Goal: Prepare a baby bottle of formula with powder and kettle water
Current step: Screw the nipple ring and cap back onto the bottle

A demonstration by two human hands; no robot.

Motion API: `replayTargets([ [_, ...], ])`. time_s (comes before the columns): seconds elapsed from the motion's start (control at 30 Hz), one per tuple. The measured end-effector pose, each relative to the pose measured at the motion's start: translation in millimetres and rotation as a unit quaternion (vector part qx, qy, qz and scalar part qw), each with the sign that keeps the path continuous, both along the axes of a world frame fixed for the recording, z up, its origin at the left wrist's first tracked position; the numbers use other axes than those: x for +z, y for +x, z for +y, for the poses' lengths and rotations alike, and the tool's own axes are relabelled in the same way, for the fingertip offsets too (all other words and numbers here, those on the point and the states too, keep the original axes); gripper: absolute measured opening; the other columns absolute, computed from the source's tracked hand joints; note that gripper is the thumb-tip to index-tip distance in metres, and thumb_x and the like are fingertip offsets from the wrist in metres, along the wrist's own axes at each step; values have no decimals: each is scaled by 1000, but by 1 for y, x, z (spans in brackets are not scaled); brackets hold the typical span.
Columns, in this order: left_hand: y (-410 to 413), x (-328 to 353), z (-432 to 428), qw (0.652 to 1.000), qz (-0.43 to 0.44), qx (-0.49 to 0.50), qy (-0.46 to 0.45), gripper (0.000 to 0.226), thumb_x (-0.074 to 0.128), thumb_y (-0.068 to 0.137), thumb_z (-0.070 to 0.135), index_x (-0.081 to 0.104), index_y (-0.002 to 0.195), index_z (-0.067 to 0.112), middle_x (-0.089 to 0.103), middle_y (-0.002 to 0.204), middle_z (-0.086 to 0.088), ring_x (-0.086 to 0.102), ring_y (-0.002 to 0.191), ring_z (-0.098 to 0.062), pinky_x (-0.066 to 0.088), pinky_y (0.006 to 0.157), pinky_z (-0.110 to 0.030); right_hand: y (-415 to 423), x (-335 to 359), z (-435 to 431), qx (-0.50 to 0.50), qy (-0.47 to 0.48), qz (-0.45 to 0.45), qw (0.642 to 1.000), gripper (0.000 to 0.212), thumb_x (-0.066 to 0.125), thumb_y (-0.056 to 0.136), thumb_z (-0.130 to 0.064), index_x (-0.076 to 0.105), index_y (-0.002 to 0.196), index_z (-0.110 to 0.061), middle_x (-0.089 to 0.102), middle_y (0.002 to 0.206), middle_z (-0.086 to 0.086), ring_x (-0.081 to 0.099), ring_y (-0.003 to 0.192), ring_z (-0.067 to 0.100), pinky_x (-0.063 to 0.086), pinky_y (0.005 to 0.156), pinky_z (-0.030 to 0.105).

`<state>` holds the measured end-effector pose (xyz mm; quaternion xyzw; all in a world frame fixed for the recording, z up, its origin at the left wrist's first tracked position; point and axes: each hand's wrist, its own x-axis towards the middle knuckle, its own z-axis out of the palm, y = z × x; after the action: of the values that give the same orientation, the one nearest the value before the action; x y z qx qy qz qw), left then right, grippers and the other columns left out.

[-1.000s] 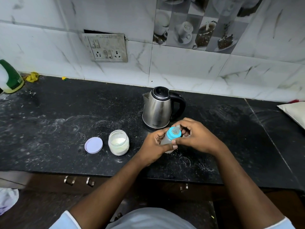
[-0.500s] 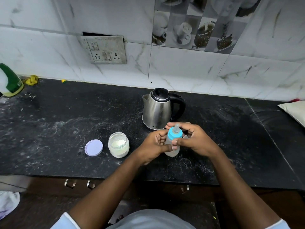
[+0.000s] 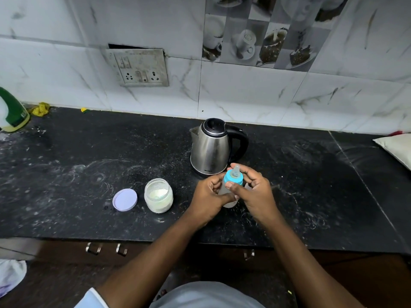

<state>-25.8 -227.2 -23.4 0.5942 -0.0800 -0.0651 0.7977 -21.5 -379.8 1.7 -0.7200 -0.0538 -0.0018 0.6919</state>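
A small baby bottle [image 3: 231,203] with a blue collar [image 3: 232,178] and clear teat stands upright on the black counter [image 3: 66,174]. My left hand [image 3: 208,196] wraps the bottle's body from the left. My right hand [image 3: 255,194] grips the blue collar from the right, thumb in front. A steel kettle [image 3: 210,147] with a black lid and handle stands just behind the bottle. An open jar of white powder [image 3: 158,195] sits to the left, its lilac lid [image 3: 124,199] lying flat beside it.
A green and white bottle [image 3: 11,112] stands at the far left by the wall. A pale cushion-like object [image 3: 398,147] lies at the right edge. A wall socket plate [image 3: 139,67] is above the counter. Drawer handles [image 3: 106,248] sit below the front edge.
The bottle has gone from tilted to upright on the counter. My right hand has shifted its grip around the blue collar. My left hand still holds the body.
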Motion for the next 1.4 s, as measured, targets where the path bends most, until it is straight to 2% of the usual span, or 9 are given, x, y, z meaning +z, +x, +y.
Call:
replayTargets([
  [0.17,-2,1,-1,1000,4,-7,-11,55,83,85,-8,72,133,16,79,127,-1,73,122,-16,56,103,-27,-6,-1,7,-89,-106,-9,990,54,92,78,-25,71,124,-45,67,128,9,61,121,3,53,107,35],
  [0.33,3,9,12,991,18,-135,-6,52,79,87,-10,70,133,11,78,126,-1,72,119,-14,57,99,-26,4,21,-21,191,43,50,979,65,87,82,-17,63,143,-21,64,147,6,60,137,28,54,105,35],
  [0.47,5,13,19,984,37,-172,-1,46,77,88,-6,73,127,18,79,120,2,73,113,-10,57,95,-23,11,32,-35,251,28,66,965,63,84,86,-13,61,145,-16,63,148,11,58,139,30,52,108,37],
  [0.73,2,6,12,994,43,-104,-9,46,81,85,-8,69,129,-1,80,120,-11,75,111,-21,60,98,-33,6,22,-23,139,36,32,989,57,82,87,-13,64,140,-20,74,128,14,71,117,28,58,96,35],
  [0.97,0,-5,2,998,39,-37,15,61,85,83,-10,69,135,17,79,127,0,74,120,-15,58,103,-29,7,3,-34,125,3,22,992,68,73,95,-28,43,156,-36,59,153,-3,53,142,16,49,108,31],
  [1.03,3,-9,4,998,48,-19,28,62,87,81,-9,69,132,21,80,125,3,74,116,-11,57,100,-25,19,-3,-47,20,18,29,999,56,65,98,-42,49,152,-37,58,151,-12,53,139,6,45,106,25],
  [1.17,6,-21,7,997,65,6,44,62,90,78,-7,70,130,19,80,123,0,75,116,-15,58,103,-30,49,-33,-87,-215,-259,69,939,46,70,98,-14,58,142,-16,63,142,6,59,131,29,46,111,46],
  [1.27,7,-27,7,997,68,16,41,63,93,75,-1,71,130,21,80,124,0,75,118,-17,58,103,-29,58,-55,-98,-79,-479,109,867,56,71,94,-20,54,148,-15,58,147,14,53,135,37,41,115,48],
  [1.4,9,-28,3,996,66,26,44,63,94,74,2,71,130,22,80,124,1,75,118,-15,58,98,-24,56,-71,-78,14,-548,133,825,84,75,89,-42,34,160,-26,47,159,7,41,144,37,36,117,49],
])
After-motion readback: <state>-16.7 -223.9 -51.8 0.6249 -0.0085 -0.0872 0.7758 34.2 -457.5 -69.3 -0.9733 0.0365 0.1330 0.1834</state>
